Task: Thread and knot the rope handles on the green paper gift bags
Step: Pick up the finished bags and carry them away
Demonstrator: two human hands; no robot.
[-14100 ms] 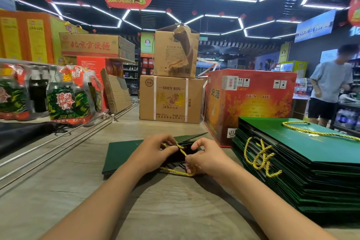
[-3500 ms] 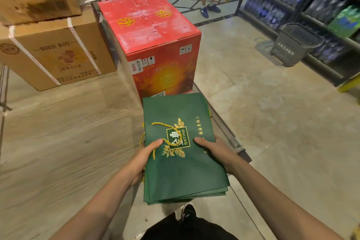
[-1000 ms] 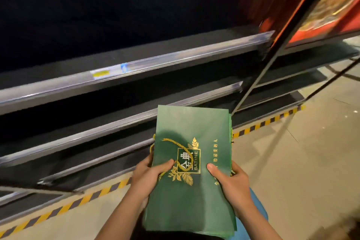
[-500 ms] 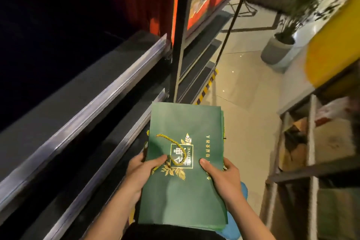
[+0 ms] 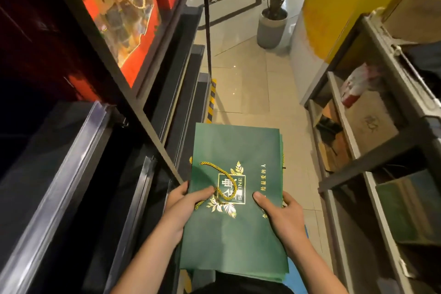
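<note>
A flat stack of green paper gift bags with a gold logo is carried in front of me, held level above the floor. My left hand grips the stack's left edge, thumb on top and pressing a gold rope handle that loops over the top bag. My right hand grips the right edge, thumb on top, fingers underneath. Bits of other gold rope show at the stack's sides.
A dark metal shelf rack runs along my left, with red gift boxes on an upper level. A grey shelf unit with cartons stands at my right. Between them a tiled aisle leads to a potted plant.
The view has swung further right along the aisle while I carry the stack. Both hands keep the same hold on the bags. The right-hand shelf and plant are closer.
</note>
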